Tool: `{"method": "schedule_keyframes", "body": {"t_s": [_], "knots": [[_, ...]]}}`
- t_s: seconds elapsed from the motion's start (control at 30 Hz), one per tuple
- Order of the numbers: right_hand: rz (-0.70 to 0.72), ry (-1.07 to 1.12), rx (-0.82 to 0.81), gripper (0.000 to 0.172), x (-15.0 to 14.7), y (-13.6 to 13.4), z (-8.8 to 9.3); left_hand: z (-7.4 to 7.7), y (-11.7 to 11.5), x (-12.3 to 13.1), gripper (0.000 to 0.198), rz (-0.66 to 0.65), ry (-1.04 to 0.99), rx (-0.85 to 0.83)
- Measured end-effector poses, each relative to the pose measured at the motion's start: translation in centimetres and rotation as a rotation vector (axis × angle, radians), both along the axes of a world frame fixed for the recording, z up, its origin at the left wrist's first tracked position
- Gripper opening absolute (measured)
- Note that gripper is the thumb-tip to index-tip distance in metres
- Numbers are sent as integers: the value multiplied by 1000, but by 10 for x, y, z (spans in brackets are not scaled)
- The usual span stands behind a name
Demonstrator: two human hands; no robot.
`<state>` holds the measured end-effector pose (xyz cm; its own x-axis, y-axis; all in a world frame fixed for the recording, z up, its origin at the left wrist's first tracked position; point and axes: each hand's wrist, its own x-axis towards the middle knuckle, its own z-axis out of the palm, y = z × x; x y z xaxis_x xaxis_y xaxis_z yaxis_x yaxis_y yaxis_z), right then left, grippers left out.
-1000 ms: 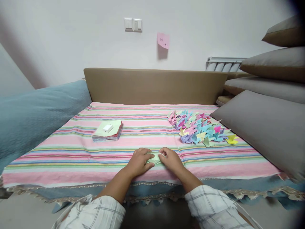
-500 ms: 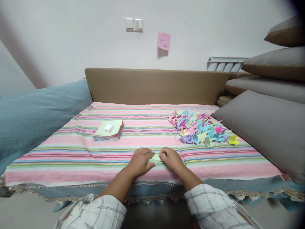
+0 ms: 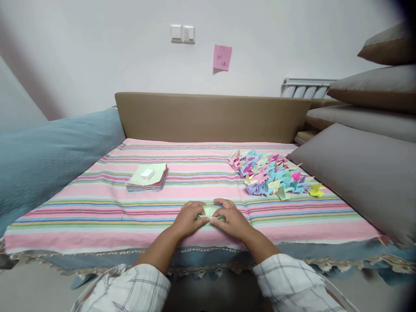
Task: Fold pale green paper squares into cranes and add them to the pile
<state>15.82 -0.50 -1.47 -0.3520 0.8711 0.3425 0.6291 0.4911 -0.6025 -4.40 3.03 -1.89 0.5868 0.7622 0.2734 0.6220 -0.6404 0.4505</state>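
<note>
A small piece of pale green folded paper (image 3: 210,210) lies near the front of the striped cloth, between my two hands. My left hand (image 3: 191,219) grips its left side, thumb at the near edge and fingers curled over the paper. On the other side my right hand (image 3: 231,219) holds the paper the same way, its thumb close to the left thumb. Fingers cover both ends of the paper, so its full shape is hidden.
Left of centre, a stack of coloured paper (image 3: 147,180) carries a small white block (image 3: 147,174). Many folded paper cranes (image 3: 273,175) crowd the right side. Grey cushions (image 3: 360,173) border the right, a blue armrest (image 3: 65,151) the left, and a brown backrest (image 3: 211,117) the rear.
My right hand has shifted from pinching the paper's right corner to gripping its near edge, thumb beside the left thumb. The left fingers have curled further round the paper.
</note>
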Motion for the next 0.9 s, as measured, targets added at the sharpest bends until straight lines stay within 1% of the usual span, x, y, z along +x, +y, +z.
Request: {"method": "schedule_keyframes", "body": {"t_s": [0.1,0.27,0.43,0.53,0.57,0.63,0.67,0.7,0.77,0.8,0.83,0.9], "knots": [[-32,-47,-11,13,-1,0,-1,1,2,-3,16,-14,-6,-38],[-47,-71,-30,14,-4,4,-7,5,3,-7,13,-27,24,-87],[-60,-54,-57,15,-8,6,-13,7,3,-5,12,-22,51,-104],[-41,-22,-62,14,-8,4,-12,8,2,-5,12,-19,57,-97],[-27,6,-61,17,-7,3,-10,8,2,-5,12,-21,59,-98],[-5,104,-59,37,-4,2,-7,8,3,-7,12,-30,57,-101],[-2,167,-66,44,-1,2,-5,8,3,-8,10,-39,50,-103],[-3,225,-76,43,2,2,-4,8,3,-9,8,-49,42,-107],[10,287,-101,24,8,3,-3,8,4,-11,6,-65,23,-117],[30,285,-105,18,10,4,-4,8,4,-12,6,-70,17,-123],[56,270,-100,17,11,4,-6,8,5,-13,5,-73,15,-129],[86,270,-86,21,11,3,-12,7,5,-14,5,-72,15,-132]]}}
